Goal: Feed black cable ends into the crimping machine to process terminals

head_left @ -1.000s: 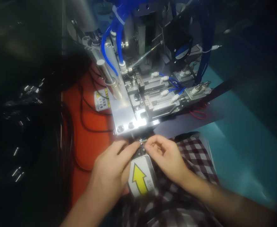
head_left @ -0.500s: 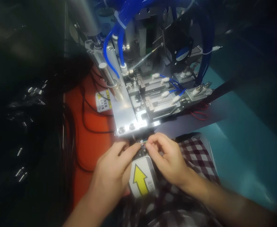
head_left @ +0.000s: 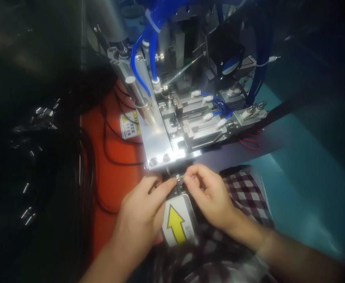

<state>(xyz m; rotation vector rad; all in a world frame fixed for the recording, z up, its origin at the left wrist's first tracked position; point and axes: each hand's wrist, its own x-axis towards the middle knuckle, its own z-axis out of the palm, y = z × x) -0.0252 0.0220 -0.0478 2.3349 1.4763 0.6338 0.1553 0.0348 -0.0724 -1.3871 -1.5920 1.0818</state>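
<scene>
Close by the plate edge [head_left: 160, 161], the right hand [head_left: 210, 194] pinches thin wires [head_left: 181, 176]; the left hand's [head_left: 143, 205] grip is hidden.

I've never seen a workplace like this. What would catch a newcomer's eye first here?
Probably the bold yellow arrow at the lower middle, on a white plate between the two arms, pointing towards the silver machine. Just above it, the right hand pinches thin wires, with the left hand close beside. The bright blue tubes at the top and the orange surface on the left also stand out.
</scene>
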